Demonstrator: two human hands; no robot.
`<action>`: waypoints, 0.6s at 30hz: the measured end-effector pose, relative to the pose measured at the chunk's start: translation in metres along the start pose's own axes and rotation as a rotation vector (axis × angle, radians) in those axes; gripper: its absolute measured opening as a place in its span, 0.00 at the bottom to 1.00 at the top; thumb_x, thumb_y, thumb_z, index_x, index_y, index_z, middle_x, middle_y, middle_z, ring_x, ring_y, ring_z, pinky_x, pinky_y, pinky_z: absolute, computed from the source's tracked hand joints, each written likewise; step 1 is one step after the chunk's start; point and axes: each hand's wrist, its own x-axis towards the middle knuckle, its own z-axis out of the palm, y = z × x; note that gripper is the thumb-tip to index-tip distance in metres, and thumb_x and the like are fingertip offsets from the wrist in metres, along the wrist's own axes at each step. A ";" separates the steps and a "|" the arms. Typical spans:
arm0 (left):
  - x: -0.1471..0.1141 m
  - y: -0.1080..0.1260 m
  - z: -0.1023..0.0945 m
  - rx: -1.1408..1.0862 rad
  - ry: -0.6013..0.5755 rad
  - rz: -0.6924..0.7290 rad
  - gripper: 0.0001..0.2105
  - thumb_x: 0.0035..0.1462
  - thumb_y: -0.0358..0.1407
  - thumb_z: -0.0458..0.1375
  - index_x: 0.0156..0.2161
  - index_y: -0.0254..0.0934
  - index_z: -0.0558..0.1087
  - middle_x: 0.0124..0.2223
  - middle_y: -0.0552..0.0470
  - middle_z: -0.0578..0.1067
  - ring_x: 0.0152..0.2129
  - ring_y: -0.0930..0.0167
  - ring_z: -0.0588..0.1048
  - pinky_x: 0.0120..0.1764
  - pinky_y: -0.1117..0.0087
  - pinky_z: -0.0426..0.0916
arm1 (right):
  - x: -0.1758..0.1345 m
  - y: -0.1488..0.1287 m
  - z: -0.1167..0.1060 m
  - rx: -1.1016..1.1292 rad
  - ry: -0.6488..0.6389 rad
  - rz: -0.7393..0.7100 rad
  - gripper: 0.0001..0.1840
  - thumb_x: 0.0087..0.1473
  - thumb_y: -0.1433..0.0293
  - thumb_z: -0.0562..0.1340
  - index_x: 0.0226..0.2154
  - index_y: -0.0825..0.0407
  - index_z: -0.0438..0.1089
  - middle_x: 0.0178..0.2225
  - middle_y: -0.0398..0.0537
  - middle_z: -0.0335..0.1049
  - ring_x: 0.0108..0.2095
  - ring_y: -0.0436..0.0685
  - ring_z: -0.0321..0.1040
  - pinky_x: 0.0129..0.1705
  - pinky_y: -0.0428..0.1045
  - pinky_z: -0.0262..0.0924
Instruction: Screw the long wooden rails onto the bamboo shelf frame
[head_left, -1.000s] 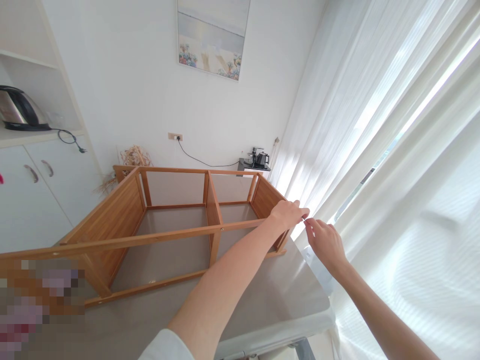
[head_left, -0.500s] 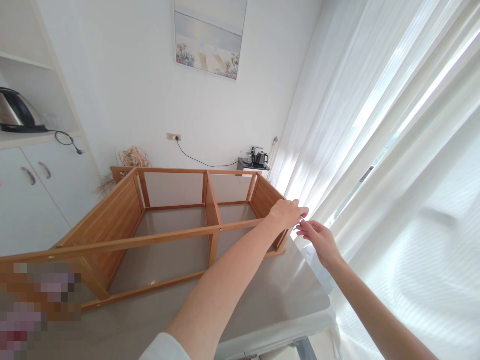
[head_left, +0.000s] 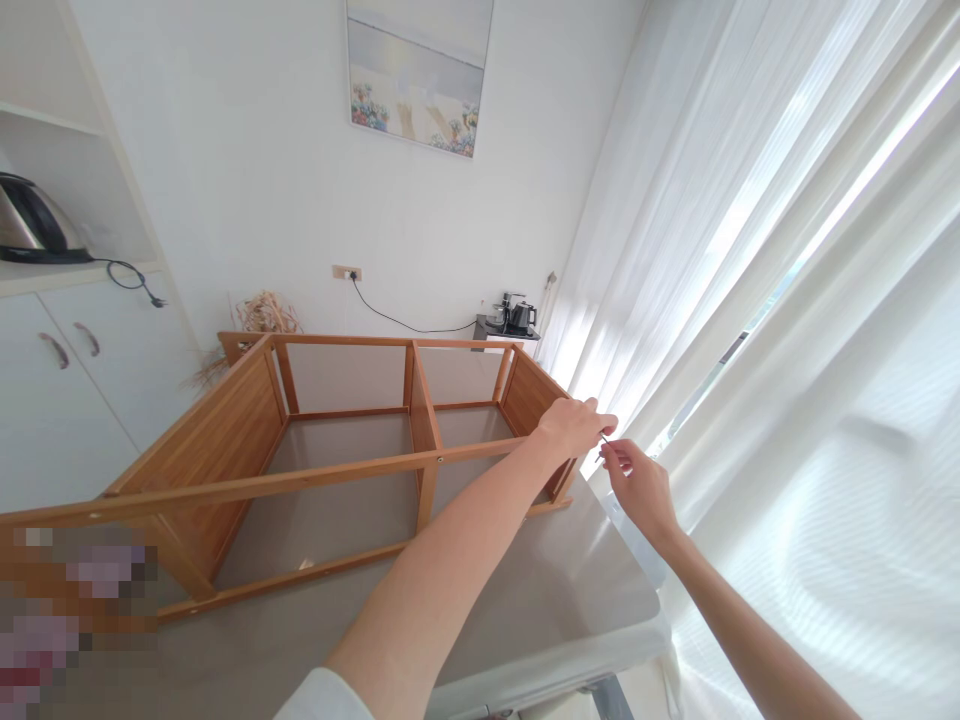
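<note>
A wooden shelf frame [head_left: 426, 412] lies on its side across the table, with slatted panels at its ends and a divider in the middle. My left hand [head_left: 574, 428] is closed over the frame's far right corner, and its fingertips hide that corner. Just right of it, my right hand [head_left: 641, 487] pinches a thin metal rod, apparently a hex key [head_left: 605, 439]. The rod's upper end reaches up to the fingers of my left hand. Whether it sits in a screw is too small to tell.
The grey table [head_left: 570, 590] has a rounded right corner near the white curtain [head_left: 810, 480]. Behind the frame, a small stand bears a black kettle [head_left: 523, 317]. Another kettle [head_left: 34, 225] is on the left cabinet. Blurred items lie at lower left.
My right hand has turned at the wrist, its fingers curling more tightly around the rod. My left hand and the shelf frame have stayed put.
</note>
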 end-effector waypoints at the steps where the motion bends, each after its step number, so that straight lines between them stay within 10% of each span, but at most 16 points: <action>1: 0.000 0.000 0.000 -0.002 -0.002 -0.002 0.12 0.67 0.39 0.48 0.49 0.47 0.72 0.47 0.47 0.72 0.38 0.64 0.76 0.38 0.64 0.69 | -0.001 -0.001 0.000 -0.009 0.006 -0.008 0.18 0.63 0.53 0.52 0.37 0.48 0.70 0.32 0.47 0.77 0.32 0.58 0.73 0.37 0.52 0.63; 18: -0.001 0.000 -0.001 0.002 0.014 -0.003 0.12 0.66 0.37 0.49 0.49 0.48 0.73 0.47 0.47 0.72 0.40 0.63 0.75 0.39 0.63 0.69 | -0.001 -0.004 0.001 -0.070 0.062 -0.015 0.15 0.64 0.56 0.53 0.37 0.47 0.69 0.33 0.46 0.76 0.31 0.57 0.71 0.36 0.51 0.62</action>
